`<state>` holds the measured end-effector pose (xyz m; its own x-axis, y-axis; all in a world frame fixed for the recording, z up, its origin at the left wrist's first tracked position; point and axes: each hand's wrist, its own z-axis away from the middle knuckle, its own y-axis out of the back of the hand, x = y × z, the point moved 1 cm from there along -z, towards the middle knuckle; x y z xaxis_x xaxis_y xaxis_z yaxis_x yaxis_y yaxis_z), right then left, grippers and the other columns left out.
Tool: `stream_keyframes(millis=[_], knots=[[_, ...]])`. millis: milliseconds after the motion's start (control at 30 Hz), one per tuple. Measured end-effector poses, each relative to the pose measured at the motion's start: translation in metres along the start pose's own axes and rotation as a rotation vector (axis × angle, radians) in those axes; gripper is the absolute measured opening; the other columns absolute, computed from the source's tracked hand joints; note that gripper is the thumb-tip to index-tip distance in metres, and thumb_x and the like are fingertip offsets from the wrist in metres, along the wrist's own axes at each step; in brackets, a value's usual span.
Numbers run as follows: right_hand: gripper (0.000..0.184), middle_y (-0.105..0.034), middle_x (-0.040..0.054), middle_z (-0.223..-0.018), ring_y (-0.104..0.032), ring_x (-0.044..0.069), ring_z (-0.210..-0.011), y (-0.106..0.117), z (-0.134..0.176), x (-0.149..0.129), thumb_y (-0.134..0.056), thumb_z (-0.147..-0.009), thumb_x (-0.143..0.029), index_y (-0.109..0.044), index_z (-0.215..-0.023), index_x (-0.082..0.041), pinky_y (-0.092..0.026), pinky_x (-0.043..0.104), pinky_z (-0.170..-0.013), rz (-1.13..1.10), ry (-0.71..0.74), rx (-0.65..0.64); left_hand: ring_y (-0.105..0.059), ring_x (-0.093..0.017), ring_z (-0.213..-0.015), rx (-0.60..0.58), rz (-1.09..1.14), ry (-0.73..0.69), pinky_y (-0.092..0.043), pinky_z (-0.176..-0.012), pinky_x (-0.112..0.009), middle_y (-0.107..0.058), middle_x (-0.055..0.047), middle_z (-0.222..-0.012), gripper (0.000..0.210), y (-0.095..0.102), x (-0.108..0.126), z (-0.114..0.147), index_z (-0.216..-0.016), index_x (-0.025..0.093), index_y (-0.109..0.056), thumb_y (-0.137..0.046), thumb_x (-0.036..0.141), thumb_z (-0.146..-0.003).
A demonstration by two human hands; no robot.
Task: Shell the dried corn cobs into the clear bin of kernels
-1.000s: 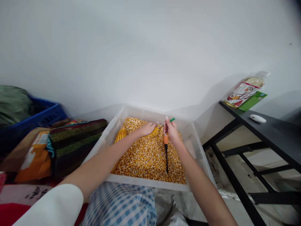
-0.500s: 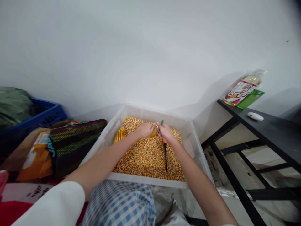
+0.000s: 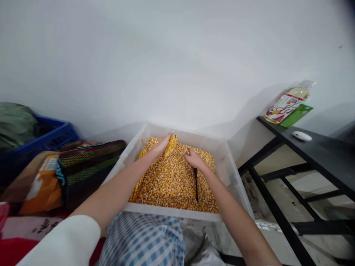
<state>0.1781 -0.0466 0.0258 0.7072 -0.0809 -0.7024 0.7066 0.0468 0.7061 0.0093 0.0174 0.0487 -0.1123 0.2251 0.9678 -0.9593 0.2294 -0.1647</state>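
Observation:
A yellow corn cob [image 3: 171,145], kernels still on it, stands tilted in my left hand [image 3: 163,145], whose fingers are closed round it above a bed of loose corn kernels [image 3: 169,184]. To its right, my right hand [image 3: 193,159] is closed round a screwdriver [image 3: 196,184]. The black shaft shows below the hand, pointing toward me, and a bit of green shows at the fingers; the handle is mostly hidden. Another cob [image 3: 135,193] lies along the left side of the translucent plastic bin [image 3: 177,212], partly covered by my left forearm.
On the left are a dark mesh bag [image 3: 91,157] and a blue crate [image 3: 59,133]. A black shelf [image 3: 327,151] at the right carries a bottle [image 3: 287,105], a green packet [image 3: 296,115] and a white oval object [image 3: 302,136]. A pale wall rises behind the bin.
My hands have moved apart. The left has gone slightly left and up with the cob, now in plain view; the right has dropped slightly, and the screwdriver's orange part is now hidden.

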Motion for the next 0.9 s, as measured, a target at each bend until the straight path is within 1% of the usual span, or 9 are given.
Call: stream_keyframes(millis=[100, 167, 267, 433, 500, 600, 667, 800, 900], knots=[[0.059, -0.063, 0.0126, -0.108, -0.06, 0.019, -0.096, -0.001, 0.002, -0.014, -0.043, -0.083, -0.057, -0.051, -0.121, -0.013, -0.045, 0.031, -0.087, -0.143, 0.089, 0.095, -0.062, -0.019, -0.059, -0.12, 0.177, 0.082, -0.049, -0.058, -0.028, -0.06, -0.005, -0.054, 0.047, -0.012, 0.0, 0.007, -0.072, 0.017, -0.06, -0.038, 0.058, -0.082], [0.058, -0.062, 0.0103, -0.114, -0.059, 0.018, -0.1, -0.006, 0.006, -0.026, -0.04, -0.083, -0.059, -0.053, -0.119, -0.016, -0.046, 0.031, -0.087, -0.296, 0.141, 0.084, -0.06, -0.018, -0.057, -0.1, 0.213, 0.022, -0.048, -0.058, -0.027, -0.059, -0.004, -0.054, 0.045, -0.022, -0.001, 0.01, -0.072, 0.017, -0.06, -0.04, 0.057, -0.082], [0.057, -0.059, 0.0074, -0.119, -0.059, 0.018, -0.098, -0.017, 0.013, -0.04, -0.04, -0.082, -0.061, -0.049, -0.123, -0.023, -0.052, 0.03, -0.077, -0.471, 0.149, 0.096, -0.059, -0.017, -0.06, -0.024, 0.186, -0.107, -0.048, -0.064, -0.027, -0.06, -0.002, -0.057, 0.041, -0.036, -0.007, 0.013, -0.072, 0.017, -0.06, -0.049, 0.056, -0.079], [0.056, -0.058, 0.0074, -0.118, -0.061, 0.017, -0.086, -0.028, 0.021, -0.046, -0.039, -0.083, -0.061, -0.046, -0.126, -0.026, -0.054, 0.026, -0.055, -0.609, 0.094, 0.106, -0.057, -0.015, -0.064, 0.071, 0.147, -0.176, -0.046, -0.067, -0.027, -0.061, -0.001, -0.063, 0.039, -0.043, -0.014, 0.017, -0.073, 0.017, -0.06, -0.054, 0.055, -0.075], [0.053, -0.06, 0.0074, -0.112, -0.062, 0.016, -0.08, -0.028, 0.022, -0.046, -0.038, -0.083, -0.061, -0.049, -0.122, -0.025, -0.053, 0.024, -0.051, -0.667, 0.069, 0.101, -0.055, -0.014, -0.058, 0.06, 0.178, -0.138, -0.045, -0.062, -0.026, -0.059, 0.0, -0.06, 0.039, -0.042, -0.013, 0.018, -0.071, 0.017, -0.058, -0.054, 0.055, -0.076], [0.053, -0.064, 0.0079, -0.097, -0.061, 0.016, -0.072, -0.025, 0.023, -0.046, -0.03, -0.086, -0.06, -0.055, -0.111, -0.02, -0.052, 0.025, -0.048, -0.761, 0.012, 0.094, -0.051, -0.012, -0.047, 0.032, 0.295, -0.003, -0.045, -0.054, -0.026, -0.053, 0.001, -0.051, 0.04, -0.042, -0.009, 0.02, -0.065, 0.018, -0.053, -0.049, 0.055, -0.078], [0.054, -0.064, 0.0075, -0.093, -0.061, 0.016, -0.071, -0.022, 0.024, -0.048, -0.028, -0.087, -0.059, -0.056, -0.109, -0.019, -0.051, 0.025, -0.047, -0.794, 0.006, 0.072, -0.052, -0.013, -0.045, 0.019, 0.367, 0.037, -0.045, -0.052, -0.026, -0.052, 0.001, -0.049, 0.04, -0.043, -0.006, 0.02, -0.064, 0.018, -0.052, -0.047, 0.055, -0.079], [0.05, -0.059, 0.0064, -0.113, -0.061, 0.016, -0.08, -0.019, 0.025, -0.05, -0.044, -0.081, -0.057, -0.05, -0.12, -0.026, -0.051, 0.023, -0.045, -0.758, 0.089, 0.079, -0.058, -0.015, -0.052, 0.017, 0.431, -0.022, -0.049, -0.056, -0.027, -0.057, -0.001, -0.054, 0.039, -0.045, -0.003, 0.02, -0.071, 0.017, -0.057, -0.047, 0.054, -0.078], [0.053, -0.057, 0.0067, -0.117, -0.061, 0.017, -0.081, -0.021, 0.024, -0.048, -0.048, -0.079, -0.057, -0.048, -0.123, -0.027, -0.051, 0.023, -0.046, -0.696, 0.15, 0.102, -0.061, -0.016, -0.056, 0.05, 0.453, -0.025, -0.05, -0.058, -0.028, -0.059, -0.002, -0.056, 0.038, -0.045, -0.003, 0.018, -0.073, 0.017, -0.057, -0.046, 0.053, -0.079]])
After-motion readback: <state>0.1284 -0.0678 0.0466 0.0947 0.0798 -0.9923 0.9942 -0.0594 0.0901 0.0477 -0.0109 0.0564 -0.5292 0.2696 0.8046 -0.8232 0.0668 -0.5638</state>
